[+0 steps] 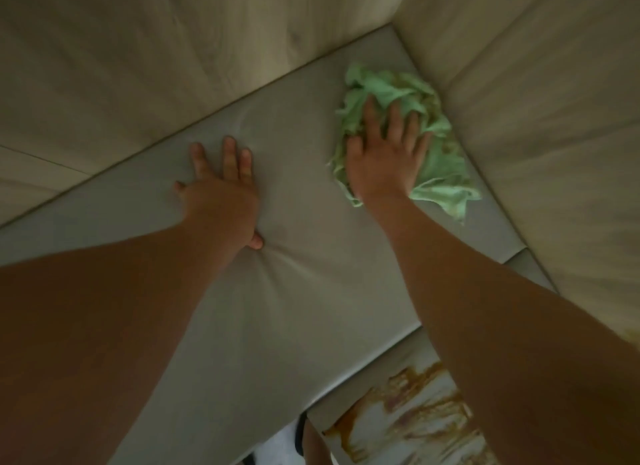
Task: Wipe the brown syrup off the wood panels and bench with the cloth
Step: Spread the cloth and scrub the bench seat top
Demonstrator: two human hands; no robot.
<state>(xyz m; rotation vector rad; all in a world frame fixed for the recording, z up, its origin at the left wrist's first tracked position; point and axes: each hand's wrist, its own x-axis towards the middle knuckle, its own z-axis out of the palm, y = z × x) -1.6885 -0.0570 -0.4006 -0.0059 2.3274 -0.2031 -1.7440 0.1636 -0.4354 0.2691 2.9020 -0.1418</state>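
On the bench, left hand presses flat, fingers spread; right hand presses spread fingers onto cloth.

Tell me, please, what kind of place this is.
Probably an indoor corner seating nook: a grey padded bench fits between light wood panels that meet at a corner. The right hand presses a green cloth on it.

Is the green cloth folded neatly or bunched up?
Bunched up: the cloth lies in crumpled, irregular folds under the right hand, with ragged edges sticking out.
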